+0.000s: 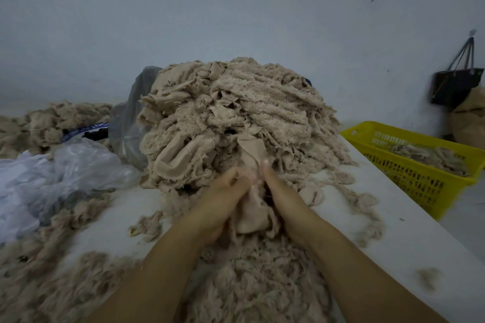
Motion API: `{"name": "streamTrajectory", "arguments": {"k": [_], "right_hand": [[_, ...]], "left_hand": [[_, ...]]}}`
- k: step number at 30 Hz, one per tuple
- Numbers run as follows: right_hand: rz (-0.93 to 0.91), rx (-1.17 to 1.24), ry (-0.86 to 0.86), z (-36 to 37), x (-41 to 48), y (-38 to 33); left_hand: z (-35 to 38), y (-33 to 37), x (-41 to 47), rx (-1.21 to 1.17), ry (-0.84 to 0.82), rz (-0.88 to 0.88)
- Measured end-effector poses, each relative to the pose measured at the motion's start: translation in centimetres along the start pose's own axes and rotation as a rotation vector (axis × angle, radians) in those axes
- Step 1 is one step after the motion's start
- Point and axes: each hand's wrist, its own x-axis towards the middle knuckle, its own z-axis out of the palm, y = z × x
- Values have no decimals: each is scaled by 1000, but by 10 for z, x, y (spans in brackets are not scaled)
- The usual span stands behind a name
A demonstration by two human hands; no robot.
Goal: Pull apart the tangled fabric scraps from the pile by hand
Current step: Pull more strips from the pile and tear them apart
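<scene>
Pinching one scrap (pixel 253 214), left hand (pixel 223 199) and right hand (pixel 278 191) hover over white table (pixel 393 217) near wall (pixel 236 21).

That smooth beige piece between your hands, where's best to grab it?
Grip the smooth beige scrap on its loose lower part, one side edge per hand, from the near side, as the left hand and right hand do. Its upper end runs into the pile, so only the near part lies free.
</scene>
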Motion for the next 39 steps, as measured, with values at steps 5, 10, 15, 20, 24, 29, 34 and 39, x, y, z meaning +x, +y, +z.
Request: {"name": "streamTrajectory", "arguments": {"k": [5,10,15,20,24,29,34,39], "right_hand": [[17,-43,312,-8,12,2],[-4,244,687,-48,18,1],[37,391,835,-67,18,3],[-65,240,302,-20,6,-11],[-148,-358,30,10,1,0],[-294,-653,28,3,-1,3],[-297,-693,-152,10,-7,0],[-248,-723,-209,-1,-4,3]], "left_hand": [[8,-1,-5,223,-59,84],[-20,9,2,-274,117,-19],[-43,15,9,-723,221,-30],[-19,10,4,-429,172,42],[-3,4,0,-188,130,74],[-16,5,4,-486,109,-4],[-33,8,9,-880,-103,-86],[-38,6,15,-891,108,-12]]}}
